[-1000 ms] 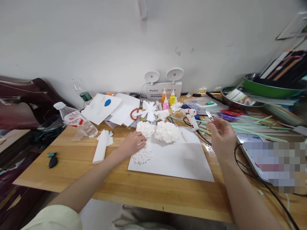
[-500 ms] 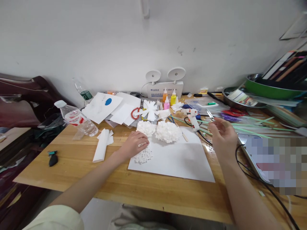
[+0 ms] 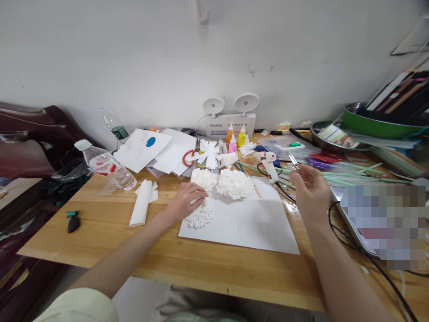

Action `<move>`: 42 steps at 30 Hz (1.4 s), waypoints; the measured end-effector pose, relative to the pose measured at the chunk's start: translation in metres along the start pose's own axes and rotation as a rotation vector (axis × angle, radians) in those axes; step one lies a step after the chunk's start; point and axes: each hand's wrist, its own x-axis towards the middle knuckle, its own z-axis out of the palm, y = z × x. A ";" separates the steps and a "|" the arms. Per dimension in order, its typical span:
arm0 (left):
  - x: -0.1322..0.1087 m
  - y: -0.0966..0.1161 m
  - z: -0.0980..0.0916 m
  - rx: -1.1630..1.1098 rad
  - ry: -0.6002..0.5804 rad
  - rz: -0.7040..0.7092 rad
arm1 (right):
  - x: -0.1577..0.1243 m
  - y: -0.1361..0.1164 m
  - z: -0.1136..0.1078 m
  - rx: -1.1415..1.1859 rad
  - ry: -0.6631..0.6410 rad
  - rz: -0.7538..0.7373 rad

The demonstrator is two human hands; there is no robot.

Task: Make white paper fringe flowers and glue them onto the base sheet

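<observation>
My left hand [image 3: 188, 201] rests over a bumpy piece made of small white paper bits [image 3: 197, 218], its fingers partly curled; whether they grip anything is hidden. Beyond it, a ruffled white clump [image 3: 203, 179] and a larger ruffled white clump [image 3: 234, 184] sit on a big white sheet [image 3: 248, 226]. On the right, my right hand [image 3: 310, 181] is raised above the table, closed around small metal scissors [image 3: 293, 161] whose blades point up and away. A wooden stick [image 3: 258, 191] lies beside the larger clump.
A white glue gun [image 3: 269, 166] with a black cable is near the sheet's back right corner. A water bottle [image 3: 110, 169] and folded white paper [image 3: 140, 203] stand or lie left; a metal tray [image 3: 355, 232] lies right.
</observation>
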 end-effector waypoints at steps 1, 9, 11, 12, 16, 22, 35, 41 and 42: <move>0.000 0.000 0.001 0.001 -0.008 0.013 | 0.000 0.000 0.000 -0.001 -0.001 0.000; 0.003 0.001 0.004 -0.010 -0.023 -0.018 | 0.000 0.001 0.000 -0.003 0.003 0.020; 0.001 0.001 0.002 -0.025 0.007 -0.022 | -0.001 0.000 0.000 0.000 0.002 0.019; -0.001 0.001 0.002 -0.025 0.016 -0.018 | -0.001 0.000 0.000 0.003 -0.001 0.020; -0.007 0.002 0.005 0.001 -0.002 0.025 | -0.001 -0.001 0.000 -0.006 0.001 0.029; -0.010 0.006 0.010 -0.001 0.060 -0.044 | 0.000 0.000 -0.001 -0.003 0.017 0.017; -0.010 0.007 0.010 0.048 0.068 -0.059 | 0.000 -0.005 -0.001 0.008 0.034 0.032; -0.013 0.010 0.009 0.043 0.065 -0.092 | 0.000 -0.002 -0.002 0.004 0.028 0.029; -0.013 0.010 0.007 0.040 0.090 -0.107 | 0.000 -0.001 -0.002 0.005 0.027 0.030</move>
